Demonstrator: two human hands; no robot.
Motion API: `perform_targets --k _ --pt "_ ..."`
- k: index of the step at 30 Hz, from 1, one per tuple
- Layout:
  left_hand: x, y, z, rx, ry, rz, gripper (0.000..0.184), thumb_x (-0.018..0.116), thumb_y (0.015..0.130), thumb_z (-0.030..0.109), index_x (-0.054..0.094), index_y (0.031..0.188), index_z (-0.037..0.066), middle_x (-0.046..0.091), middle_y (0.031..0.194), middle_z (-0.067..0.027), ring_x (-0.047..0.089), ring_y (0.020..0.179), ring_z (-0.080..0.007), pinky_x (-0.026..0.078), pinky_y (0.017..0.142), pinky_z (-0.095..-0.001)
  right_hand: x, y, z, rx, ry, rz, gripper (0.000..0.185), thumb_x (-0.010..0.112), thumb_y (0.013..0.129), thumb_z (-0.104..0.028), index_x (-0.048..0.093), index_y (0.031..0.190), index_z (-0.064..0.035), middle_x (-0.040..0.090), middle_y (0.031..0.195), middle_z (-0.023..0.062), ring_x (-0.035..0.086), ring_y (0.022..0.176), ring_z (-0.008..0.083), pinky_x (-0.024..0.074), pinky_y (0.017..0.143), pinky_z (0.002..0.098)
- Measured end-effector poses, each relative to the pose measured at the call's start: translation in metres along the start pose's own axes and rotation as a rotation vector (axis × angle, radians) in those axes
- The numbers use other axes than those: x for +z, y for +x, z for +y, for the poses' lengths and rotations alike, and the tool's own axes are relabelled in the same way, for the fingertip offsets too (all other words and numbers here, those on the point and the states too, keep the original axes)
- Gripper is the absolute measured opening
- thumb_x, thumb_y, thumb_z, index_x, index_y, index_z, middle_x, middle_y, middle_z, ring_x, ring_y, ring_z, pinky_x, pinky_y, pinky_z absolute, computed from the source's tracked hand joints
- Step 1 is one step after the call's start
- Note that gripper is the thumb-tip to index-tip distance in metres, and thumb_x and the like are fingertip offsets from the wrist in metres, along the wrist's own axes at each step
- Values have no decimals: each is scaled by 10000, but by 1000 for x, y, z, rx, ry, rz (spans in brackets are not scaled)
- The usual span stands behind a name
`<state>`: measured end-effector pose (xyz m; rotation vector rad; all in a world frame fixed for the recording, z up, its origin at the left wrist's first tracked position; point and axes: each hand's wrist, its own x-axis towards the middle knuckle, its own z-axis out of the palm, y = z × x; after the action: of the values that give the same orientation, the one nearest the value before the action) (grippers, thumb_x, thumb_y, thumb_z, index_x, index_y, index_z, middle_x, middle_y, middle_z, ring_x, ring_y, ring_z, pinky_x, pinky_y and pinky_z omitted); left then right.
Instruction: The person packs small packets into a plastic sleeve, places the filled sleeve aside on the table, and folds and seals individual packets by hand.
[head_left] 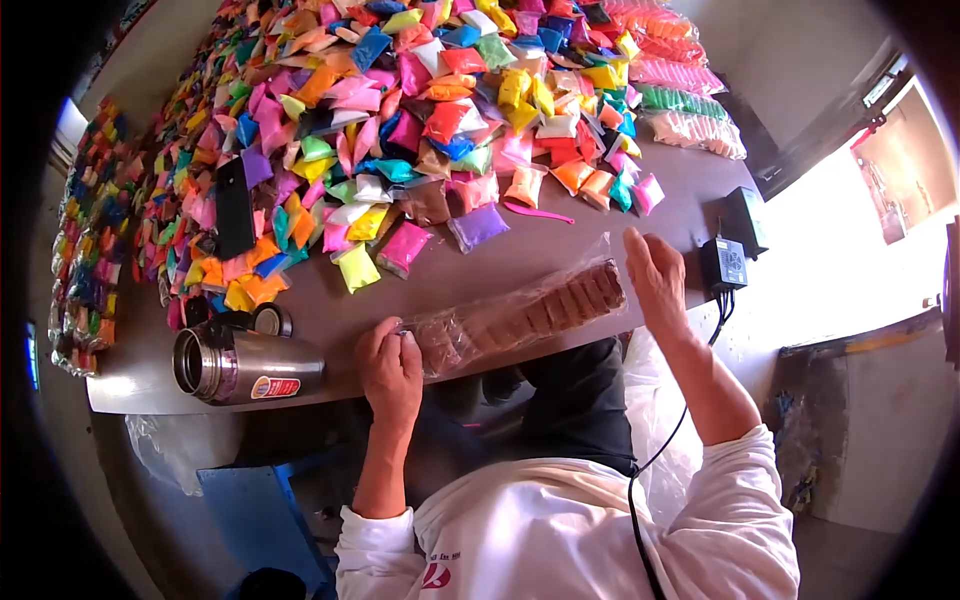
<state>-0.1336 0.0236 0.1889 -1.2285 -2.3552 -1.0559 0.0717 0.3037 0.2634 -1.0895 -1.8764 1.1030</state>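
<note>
A long clear plastic bag (pixel 515 318) with a row of brown packets inside lies slanted along the table's front edge. My left hand (pixel 391 365) is closed on the bag's left end, its fingers pinched together. Just beyond the right end, my right hand (pixel 655 272) is raised with its fingers bent; whether it pinches a bit of the plastic is too small to tell. The brown packets sit close together toward the right end and look looser at the left.
Small colourful packets (pixel 440 120) are heaped across the table (pixel 440 280). A phone (pixel 235 208) rests on them at left. An open steel flask (pixel 250 364) lies near the front edge, its cap (pixel 272 320) behind. Black boxes with cables (pixel 724 264) are at right.
</note>
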Motion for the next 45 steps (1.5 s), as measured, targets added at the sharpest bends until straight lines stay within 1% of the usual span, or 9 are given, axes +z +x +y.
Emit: perform_targets --k 4,8,9,15,18,27,34,39,45 --pt "-2 2 1 11 1 -2 80 607 896 62 639 927 -4 650 1100 -123 593 994 -342 478 881 -427 -2 18 -6 367 -11 -296 648 562 905 -652 546 617 -71 442 537 -16 391 448 78 293 418 244" --pt "-2 3 3 25 7 23 91 596 902 71 633 896 -11 660 1076 -132 602 972 -350 483 872 -434 7 36 -16 536 -117 -320 710 578 841 -724 617 624 -50 589 567 42 560 462 122 437 431 236" --pt "-2 3 3 26 7 20 91 596 902 71 633 896 -11 660 1076 -132 602 972 -350 483 872 -434 8 38 -18 542 -114 -326 659 610 845 -670 645 654 -40 640 611 59 620 499 136 495 458 246" --pt "-3 4 3 32 0 29 112 587 913 86 625 877 -13 666 1066 -140 608 962 -360 486 868 -443 14 48 -23 611 -190 -408 349 610 858 -360 664 725 -42 653 636 48 624 508 142 510 485 259" --pt "-2 2 2 26 3 22 118 584 919 91 623 878 -12 665 1074 -141 610 972 -360 486 876 -446 13 47 -19 605 -146 -403 272 594 853 -294 664 766 -46 670 676 59 630 540 140 521 529 258" --pt "-3 1 4 8 -11 4 132 566 935 96 621 892 -15 660 1090 -150 602 1004 -368 482 905 -448 -2 31 6 534 206 -411 143 595 886 -178 643 831 -55 685 777 50 644 616 109 522 588 227" --pt "0 2 4 22 26 10 147 550 944 103 623 895 -15 661 1093 -147 600 1007 -371 481 906 -453 0 30 7 576 183 -342 40 648 856 -106 651 840 -70 675 771 18 632 624 88 511 586 218" --pt "0 2 6 13 42 7 161 544 950 112 626 889 -12 663 1095 -136 600 1008 -368 481 907 -453 -4 25 17 464 523 -423 8 636 843 -81 643 841 -78 610 762 -17 509 651 50 394 555 190" --pt "1 2 8 -6 38 12 164 547 951 118 631 895 -10 661 1095 -126 599 1005 -367 481 905 -447 -5 29 39 509 628 -509 43 621 858 -68 663 854 -64 594 764 -22 483 657 54 380 579 197"
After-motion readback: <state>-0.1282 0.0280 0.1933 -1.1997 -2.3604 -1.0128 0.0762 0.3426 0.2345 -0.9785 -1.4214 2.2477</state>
